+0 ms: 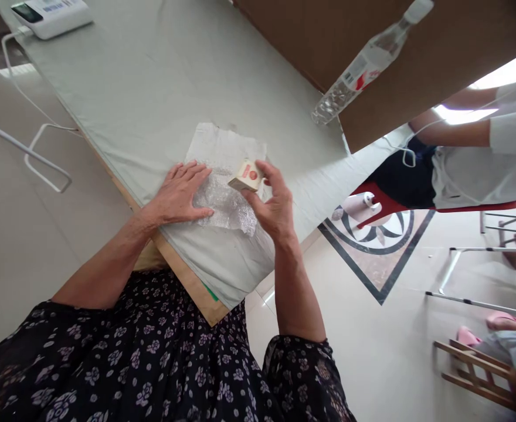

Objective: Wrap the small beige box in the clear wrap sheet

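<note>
My left hand (180,195) lies flat, fingers stretched out, on a sheet of clear bubble wrap (228,202) that covers part of a white paper sheet (223,149) on the cloth-covered table (161,76). My right hand (273,202) pinches a small cream box with a red round mark (246,176) between thumb and fingers, holding it just above the bubble wrap's right side.
A clear plastic bottle (363,64) lies against a big brown cardboard sheet (372,35) at the far right of the table. A white device (49,14) with a cord sits at the far left corner. Another person (473,152) sits on a red chair to the right.
</note>
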`<control>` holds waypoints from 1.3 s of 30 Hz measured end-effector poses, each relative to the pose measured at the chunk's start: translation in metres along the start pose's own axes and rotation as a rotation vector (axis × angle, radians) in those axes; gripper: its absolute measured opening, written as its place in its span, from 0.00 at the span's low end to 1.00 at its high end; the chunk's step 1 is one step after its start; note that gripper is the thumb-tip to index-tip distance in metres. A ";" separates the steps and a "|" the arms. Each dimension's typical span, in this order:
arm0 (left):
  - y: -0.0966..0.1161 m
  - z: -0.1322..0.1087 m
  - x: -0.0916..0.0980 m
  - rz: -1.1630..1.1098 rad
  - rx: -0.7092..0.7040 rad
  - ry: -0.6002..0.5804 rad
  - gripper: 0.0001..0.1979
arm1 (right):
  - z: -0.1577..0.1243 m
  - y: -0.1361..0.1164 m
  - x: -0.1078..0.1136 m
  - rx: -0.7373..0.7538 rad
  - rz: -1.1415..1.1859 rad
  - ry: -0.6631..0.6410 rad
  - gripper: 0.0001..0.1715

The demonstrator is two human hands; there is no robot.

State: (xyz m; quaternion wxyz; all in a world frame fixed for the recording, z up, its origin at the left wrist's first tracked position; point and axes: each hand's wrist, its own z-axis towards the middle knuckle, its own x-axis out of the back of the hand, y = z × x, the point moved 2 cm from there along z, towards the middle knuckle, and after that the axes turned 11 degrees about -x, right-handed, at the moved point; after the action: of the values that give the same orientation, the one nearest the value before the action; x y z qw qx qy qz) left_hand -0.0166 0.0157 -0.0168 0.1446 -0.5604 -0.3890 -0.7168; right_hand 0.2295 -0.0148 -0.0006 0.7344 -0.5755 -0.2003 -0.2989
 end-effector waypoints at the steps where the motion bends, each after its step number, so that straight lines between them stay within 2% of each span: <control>1: 0.000 0.000 0.000 0.000 0.001 0.003 0.49 | 0.000 -0.004 -0.010 0.015 -0.020 -0.062 0.32; 4: 0.000 0.001 0.000 -0.015 0.003 0.011 0.49 | 0.000 -0.004 -0.032 0.001 -0.104 -0.198 0.33; 6: 0.001 0.001 0.000 -0.029 0.003 0.016 0.49 | -0.001 -0.001 -0.039 -0.029 -0.147 -0.221 0.34; 12: 0.002 0.001 0.001 -0.048 -0.002 0.038 0.48 | -0.001 -0.001 -0.040 -0.048 -0.173 -0.207 0.34; 18: 0.002 0.001 0.001 -0.023 0.008 0.008 0.49 | -0.001 -0.002 -0.041 -0.057 -0.180 -0.216 0.35; 30: 0.001 0.001 -0.003 -0.035 -0.010 0.038 0.48 | -0.005 0.008 -0.042 -0.097 -0.066 -0.151 0.45; 39: 0.001 0.000 -0.001 -0.035 -0.006 0.031 0.49 | -0.005 0.012 -0.043 -0.107 -0.073 -0.138 0.40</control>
State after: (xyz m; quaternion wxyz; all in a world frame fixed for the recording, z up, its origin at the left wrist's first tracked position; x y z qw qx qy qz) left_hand -0.0156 0.0148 -0.0174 0.1364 -0.5425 -0.3944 -0.7291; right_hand 0.2053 -0.0082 -0.0382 0.6757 -0.6254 -0.2550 -0.2954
